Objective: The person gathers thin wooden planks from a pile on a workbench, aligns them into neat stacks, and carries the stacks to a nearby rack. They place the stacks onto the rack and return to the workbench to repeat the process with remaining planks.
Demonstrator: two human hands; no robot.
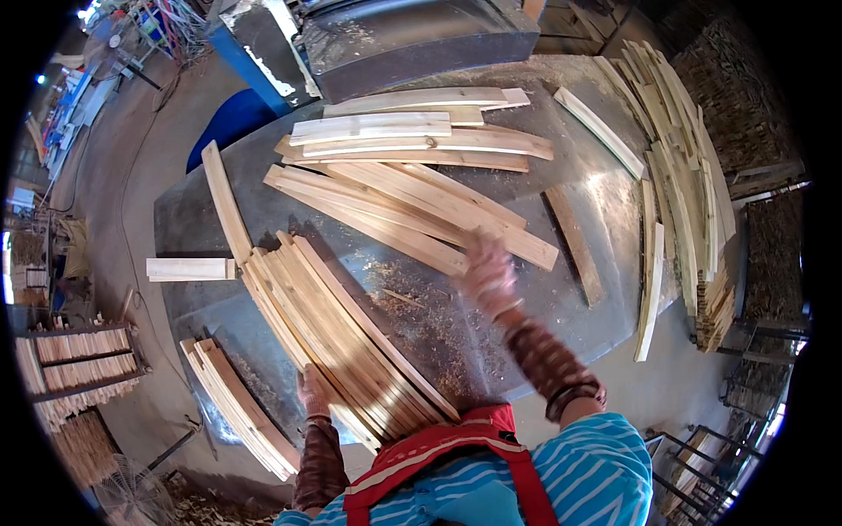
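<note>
A row of wooden slats [338,329] stands packed side by side on the metal table [421,324], reaching toward my body. My left hand [313,392] lies against the row's left side, fingers stretched along the outer slat. Farther right, my right hand [488,273] is at the near ends of several loose slats [386,206]. Motion smears its fingers, so whether it grips one is unclear. Both hands look covered by thin pale gloves, with dark patterned sleeves above.
More boards [373,129] lie at the table's far side. A short block [189,269] juts over the left edge, near a small slat pile [237,408]. A dark strip [573,245] lies right of my hand. Tall slat stacks [680,184] line the right. A metal machine [412,48] stands behind.
</note>
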